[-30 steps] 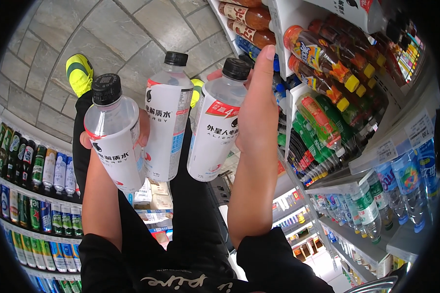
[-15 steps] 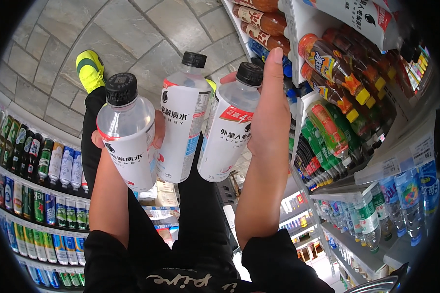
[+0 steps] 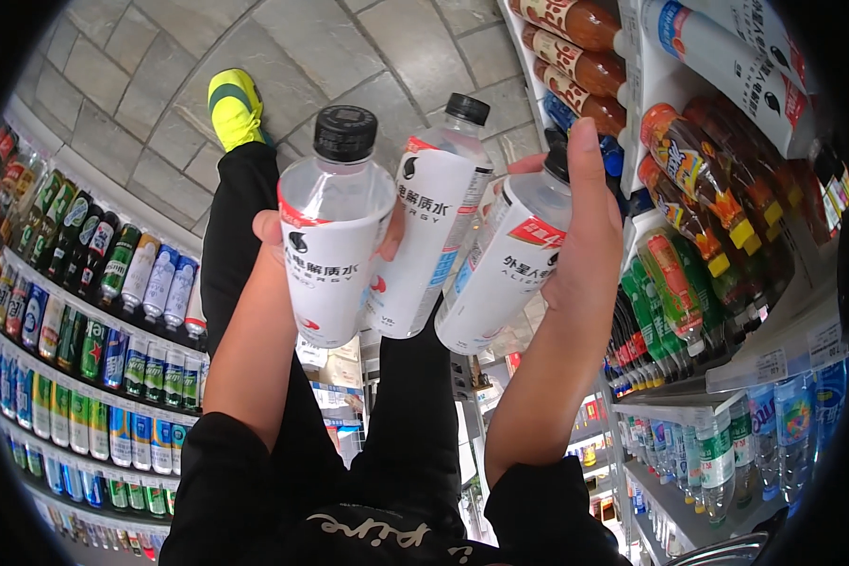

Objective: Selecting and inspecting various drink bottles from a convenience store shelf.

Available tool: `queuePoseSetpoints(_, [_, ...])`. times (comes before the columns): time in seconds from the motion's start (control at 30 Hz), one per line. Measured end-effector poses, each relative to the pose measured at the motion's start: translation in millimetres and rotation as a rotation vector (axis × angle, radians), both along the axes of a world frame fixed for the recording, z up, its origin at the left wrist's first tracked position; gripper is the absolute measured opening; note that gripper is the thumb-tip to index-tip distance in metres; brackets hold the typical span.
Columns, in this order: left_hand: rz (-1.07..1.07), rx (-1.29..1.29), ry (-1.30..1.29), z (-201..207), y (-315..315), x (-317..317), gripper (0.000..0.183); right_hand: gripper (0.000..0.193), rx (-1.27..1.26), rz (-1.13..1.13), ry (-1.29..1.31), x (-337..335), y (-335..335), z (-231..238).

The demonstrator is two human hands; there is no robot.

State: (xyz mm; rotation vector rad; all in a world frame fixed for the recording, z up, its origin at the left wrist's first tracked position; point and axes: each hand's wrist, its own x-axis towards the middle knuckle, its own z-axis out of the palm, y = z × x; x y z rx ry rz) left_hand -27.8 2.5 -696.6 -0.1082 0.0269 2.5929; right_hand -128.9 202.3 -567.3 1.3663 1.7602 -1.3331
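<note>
centre frame: my left hand (image 3: pixel 272 236) grips one bottle (image 3: pixel 335 222), my right hand (image 3: pixel 585 236) clamps two bottles (image 3: pixel 472 245); the middle one may slip loose.

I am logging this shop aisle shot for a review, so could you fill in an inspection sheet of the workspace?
Surface: grey stone-tile floor, seen past the legs.
Job's things: three clear bottles with white labels and black caps: left bottle, middle bottle, right bottle, bunched together.
Clutter: nothing seen loose.
Grippers: left hand behind the left bottle; right hand wrapped round the right bottle; which hand bears the middle one is unclear.
Cables: nothing seen.
Surroundings: drink shelves on the left and on the right; a yellow shoe.
</note>
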Motion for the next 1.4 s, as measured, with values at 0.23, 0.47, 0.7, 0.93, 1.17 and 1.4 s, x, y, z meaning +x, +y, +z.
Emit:
queuePoseSetpoints(0.23, [0.004,0.017,0.019,0.3,0.3,0.7,0.095,0.049,-0.044,-0.013,0.001,2.6,0.9,-3.2])
queuePoseSetpoints(0.47, [-0.005,-0.008,0.007,-0.2,-5.2,5.6,0.096,0.041,-0.060,-0.051,0.016,7.0,-2.0,1.7])
queuePoseSetpoints(0.7, [-0.038,-0.028,-0.027,-3.0,-8.7,9.6,0.097,0.025,-0.160,-0.040,0.074,29.3,17.0,8.0])
queuePoseSetpoints(0.93, [-0.039,-0.104,-0.085,-12.0,-16.6,24.2,0.098,0.033,0.011,-0.102,0.276,37.9,45.4,46.3])
queuePoseSetpoints(1.17, [-0.060,-0.149,-0.116,-17.0,-14.9,38.0,0.099,0.022,0.226,-0.236,0.709,28.4,65.6,75.7])
queuePoseSetpoints(1.4, [-0.056,-0.239,-0.218,-11.0,-9.3,44.2,0.093,0.036,0.377,-0.130,1.041,-19.2,79.8,74.6])
